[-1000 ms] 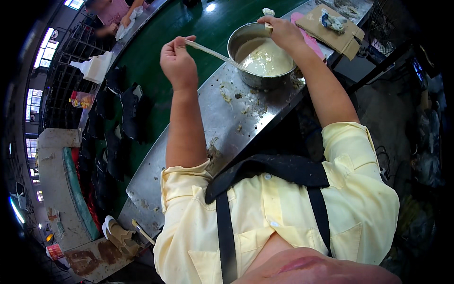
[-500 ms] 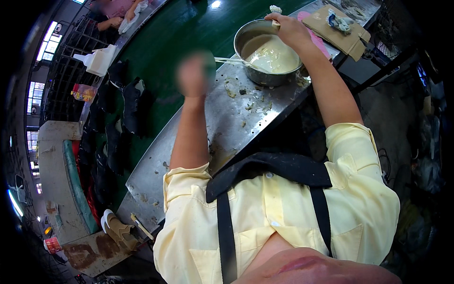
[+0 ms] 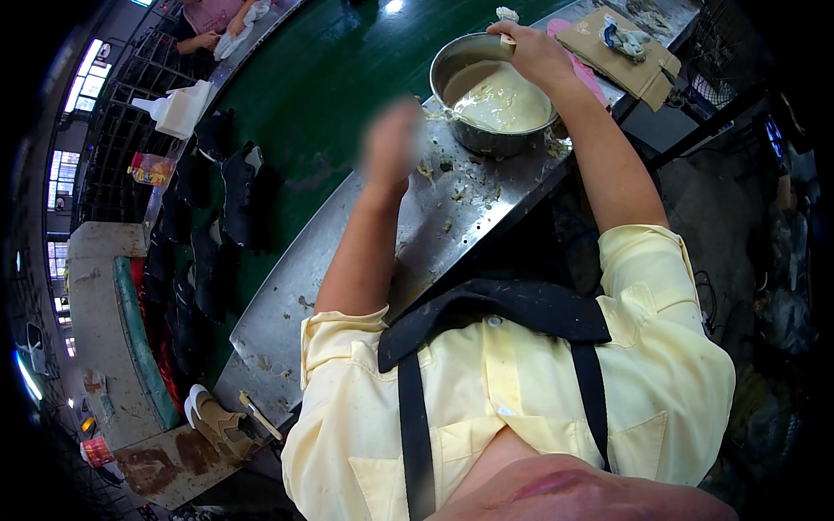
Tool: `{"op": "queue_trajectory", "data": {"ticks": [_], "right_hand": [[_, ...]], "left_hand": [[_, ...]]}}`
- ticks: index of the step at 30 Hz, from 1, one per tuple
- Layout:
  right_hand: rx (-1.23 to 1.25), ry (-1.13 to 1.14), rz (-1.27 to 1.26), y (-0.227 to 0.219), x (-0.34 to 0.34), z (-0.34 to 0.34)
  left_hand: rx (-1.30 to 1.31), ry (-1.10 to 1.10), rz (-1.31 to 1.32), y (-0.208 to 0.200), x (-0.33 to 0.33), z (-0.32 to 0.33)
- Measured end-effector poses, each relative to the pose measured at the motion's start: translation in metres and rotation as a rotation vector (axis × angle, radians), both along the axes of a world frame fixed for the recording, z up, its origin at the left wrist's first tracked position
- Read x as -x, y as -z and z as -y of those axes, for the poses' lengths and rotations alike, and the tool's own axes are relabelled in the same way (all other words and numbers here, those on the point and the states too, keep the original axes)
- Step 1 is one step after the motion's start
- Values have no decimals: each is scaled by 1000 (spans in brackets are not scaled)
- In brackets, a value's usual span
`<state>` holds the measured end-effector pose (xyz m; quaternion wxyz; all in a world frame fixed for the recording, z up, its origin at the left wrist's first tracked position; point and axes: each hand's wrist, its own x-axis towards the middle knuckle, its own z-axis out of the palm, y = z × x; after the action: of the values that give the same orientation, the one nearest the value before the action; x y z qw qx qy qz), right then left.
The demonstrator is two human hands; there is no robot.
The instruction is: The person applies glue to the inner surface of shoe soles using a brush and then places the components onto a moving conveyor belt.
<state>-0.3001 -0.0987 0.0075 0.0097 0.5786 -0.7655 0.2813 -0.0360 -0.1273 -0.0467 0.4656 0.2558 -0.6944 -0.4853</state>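
Note:
A metal pot [image 3: 445, 62] holds a creamy white, glossy liquid [image 3: 504, 97] and stands on the metal work surface in front of me. My right hand [image 3: 537, 59] is closed at the pot's far right rim, round the handle of a brush [image 3: 506, 16] whose white bristles point away from me. Just left of the pot is my left hand [image 3: 393, 143], blurred so that its fingers do not show. Whitish stringy matter [image 3: 439, 113] hangs at the pot's left rim, close to that hand.
Crusty residue dots the metal surface [image 3: 278, 304]. Beyond it runs a green belt [image 3: 321, 95] with several dark shoe uppers [image 3: 239, 200]. A white bottle [image 3: 182, 108], cardboard with a rag [image 3: 621, 43] and tan shoes [image 3: 217, 425] lie around. Another person's hands [image 3: 208, 40] hold white cloth.
My left hand has moved right, toward the pot. The white strands that stretched between it and the rim now look shorter. My right hand stays nearly still with the brush.

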Motion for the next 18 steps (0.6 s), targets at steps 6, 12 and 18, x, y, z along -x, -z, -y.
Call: {"op": "queue_trajectory", "data": {"ticks": [6, 12, 18], "right_hand": [[0, -10, -24, 0, 0, -1], [16, -30, -49, -1, -2, -2], [22, -32, -55, 1, 0, -3]], "left_hand": [[-405, -20, -177, -7, 7, -1], [-504, -189, -228, -8, -2, 9], [932, -139, 391, -67, 18, -30]]}}
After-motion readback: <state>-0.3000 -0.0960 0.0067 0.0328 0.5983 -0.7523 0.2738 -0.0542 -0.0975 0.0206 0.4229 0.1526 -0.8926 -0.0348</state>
